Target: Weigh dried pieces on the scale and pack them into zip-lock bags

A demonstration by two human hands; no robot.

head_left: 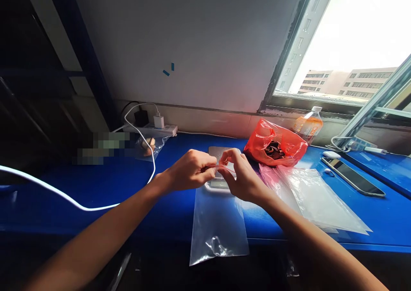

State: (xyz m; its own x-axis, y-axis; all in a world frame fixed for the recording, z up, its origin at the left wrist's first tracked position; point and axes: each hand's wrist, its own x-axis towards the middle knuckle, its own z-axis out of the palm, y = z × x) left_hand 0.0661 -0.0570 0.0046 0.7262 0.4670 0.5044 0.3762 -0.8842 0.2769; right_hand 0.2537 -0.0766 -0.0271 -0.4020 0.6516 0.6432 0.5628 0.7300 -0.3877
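Observation:
A clear plastic zip bag (220,229) hangs from my two hands, with its lower end past the front edge of the blue table. My left hand (192,170) is closed in a pinch on the bag's reddish top strip. On the strip's other side my right hand (242,175) pinches with thumb and finger, the fingers curled. Behind the hands lies a flat device with a metal-looking top (220,151), possibly a small scale, partly hidden by them. More clear plastic bags (324,194) are spread to the right of my right hand.
A red plastic bag (257,143) with dark pieces inside stands at the back right, before an orange drink bottle (310,124). Farther right lie a phone (356,177) and an earbud case (332,155). A white cable (80,206) crosses the left side from a power strip (170,130).

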